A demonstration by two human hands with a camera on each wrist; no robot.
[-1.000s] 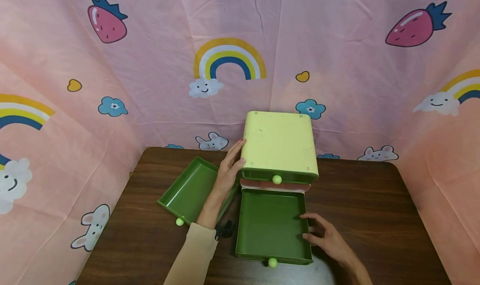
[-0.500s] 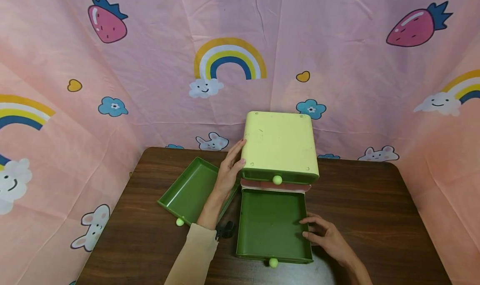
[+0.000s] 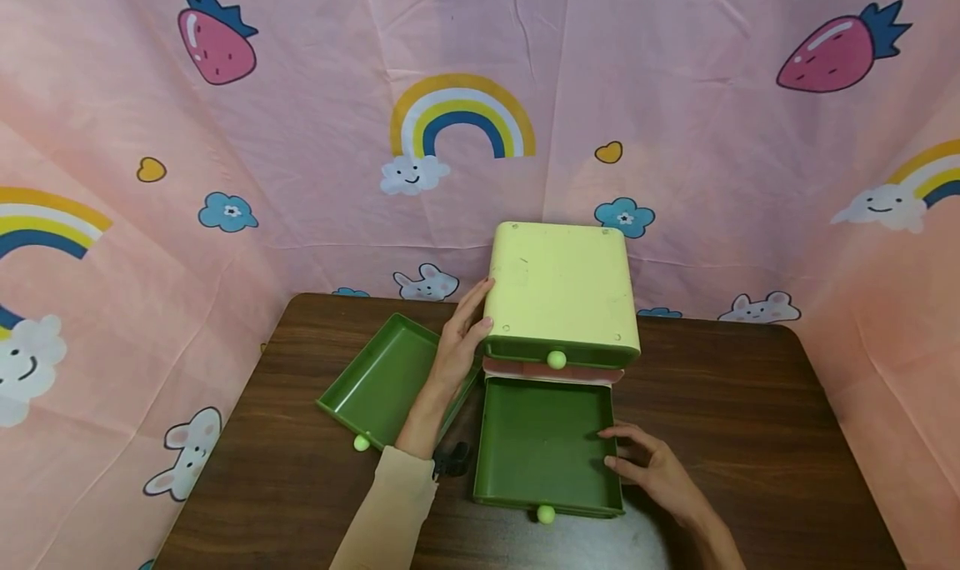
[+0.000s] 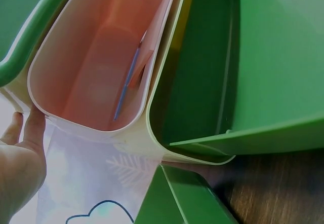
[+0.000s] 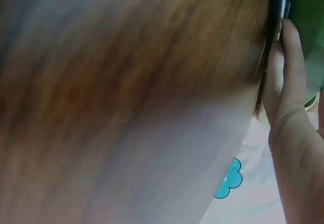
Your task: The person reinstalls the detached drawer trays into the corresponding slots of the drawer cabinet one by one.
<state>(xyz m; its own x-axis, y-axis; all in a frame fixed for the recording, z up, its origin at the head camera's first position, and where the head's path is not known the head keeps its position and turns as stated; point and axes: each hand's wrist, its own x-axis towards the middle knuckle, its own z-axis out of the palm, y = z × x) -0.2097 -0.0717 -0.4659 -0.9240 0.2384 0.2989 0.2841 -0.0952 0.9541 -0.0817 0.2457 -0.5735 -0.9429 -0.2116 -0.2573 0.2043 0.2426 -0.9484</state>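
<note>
A cream desktop drawer unit (image 3: 561, 282) stands near the back of the table. My left hand (image 3: 453, 349) rests with extended fingers against its left side. Below a shut green top drawer (image 4: 23, 36), a pink-lined compartment (image 4: 96, 77) gapes, with a thin blue stick (image 4: 127, 82) inside it. The lower green drawer (image 3: 546, 453) is pulled far out, its pale green knob (image 3: 546, 514) toward me. My right hand (image 3: 652, 470) pinches the drawer's right wall, thumb and index finger reaching over the rim. In the right wrist view, two fingers (image 5: 293, 57) lie along the drawer's outside.
Another green drawer (image 3: 375, 387) lies detached and angled on the table, left of the unit and partly behind my left forearm. The dark wooden table (image 3: 750, 437) extends to the right. Patterned pink cloth (image 3: 337, 95) hangs close behind and along both sides.
The lower drawer has slid slightly back toward the unit, its knob farther from me. My right hand keeps its place at the right wall; my left hand stays on the unit's side.
</note>
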